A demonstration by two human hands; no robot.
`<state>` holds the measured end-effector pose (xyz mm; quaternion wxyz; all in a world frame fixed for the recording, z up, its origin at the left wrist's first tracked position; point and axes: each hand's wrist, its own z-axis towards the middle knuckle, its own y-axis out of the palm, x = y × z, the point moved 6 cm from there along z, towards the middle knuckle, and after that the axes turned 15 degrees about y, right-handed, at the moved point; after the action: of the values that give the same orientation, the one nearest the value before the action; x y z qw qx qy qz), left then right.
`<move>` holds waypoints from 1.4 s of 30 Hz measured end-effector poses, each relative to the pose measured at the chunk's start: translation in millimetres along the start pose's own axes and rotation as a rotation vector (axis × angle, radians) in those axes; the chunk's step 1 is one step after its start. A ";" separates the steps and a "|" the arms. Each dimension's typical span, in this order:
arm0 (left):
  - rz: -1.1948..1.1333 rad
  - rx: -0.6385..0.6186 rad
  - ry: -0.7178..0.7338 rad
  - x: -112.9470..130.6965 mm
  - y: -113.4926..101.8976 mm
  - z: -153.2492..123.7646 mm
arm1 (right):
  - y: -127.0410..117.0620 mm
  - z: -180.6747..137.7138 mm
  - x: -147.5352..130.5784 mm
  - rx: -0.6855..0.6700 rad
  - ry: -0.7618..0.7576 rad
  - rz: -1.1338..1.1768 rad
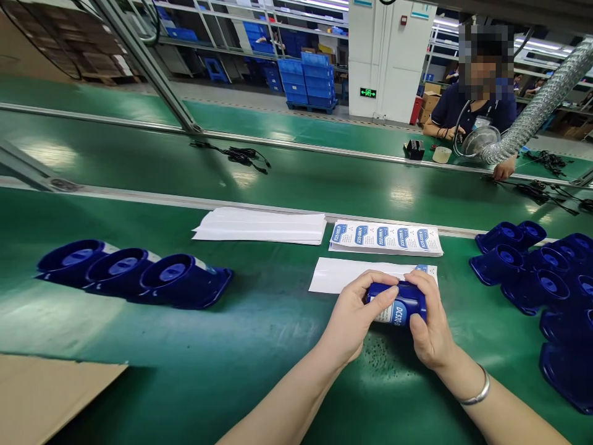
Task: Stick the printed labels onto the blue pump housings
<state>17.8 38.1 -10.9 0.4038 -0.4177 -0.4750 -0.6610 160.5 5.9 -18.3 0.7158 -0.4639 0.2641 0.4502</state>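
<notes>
My left hand and my right hand are both wrapped round one dark blue horn-shaped plastic part just above the green belt. A white and blue label with printed text shows on its side between my fingers. Right behind it lies a label backing sheet, mostly bare white. Further back sits a sheet of blue and white labels.
Three labelled blue parts lie in a row at the left. A heap of several blue parts is at the right. White backing sheets and cardboard lie nearby. A person works across the far belt by a silver duct.
</notes>
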 end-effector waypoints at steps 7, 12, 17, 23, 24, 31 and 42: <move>0.221 -0.202 0.030 8.5 7.1 1.1 | -4.9 -0.8 3.1 0.059 0.050 0.056; 0.109 -0.093 0.003 5.3 5.8 -2.3 | -5.6 -0.8 0.2 0.025 -0.020 -0.037; -0.044 0.054 -0.046 -5.3 3.9 -5.6 | 0.7 -3.1 -3.2 -0.009 -0.087 -0.095; 0.006 0.046 -0.026 -3.4 -5.2 2.5 | 4.0 -1.8 0.7 0.008 0.022 -0.017; 0.006 -0.040 -0.027 -0.4 -3.5 4.0 | 1.6 -1.3 2.0 0.033 0.042 0.010; -0.009 -0.286 0.002 12.2 1.7 4.4 | -9.8 -1.1 9.0 0.087 0.075 0.082; -0.118 -0.136 -0.064 8.7 -0.3 3.7 | -7.8 -2.5 -1.9 0.053 -0.040 -0.035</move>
<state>15.3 40.6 -2.2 0.3196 -0.4363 -0.4654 -0.7007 166.7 1.6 -14.6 0.7408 -0.4402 0.2534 0.4396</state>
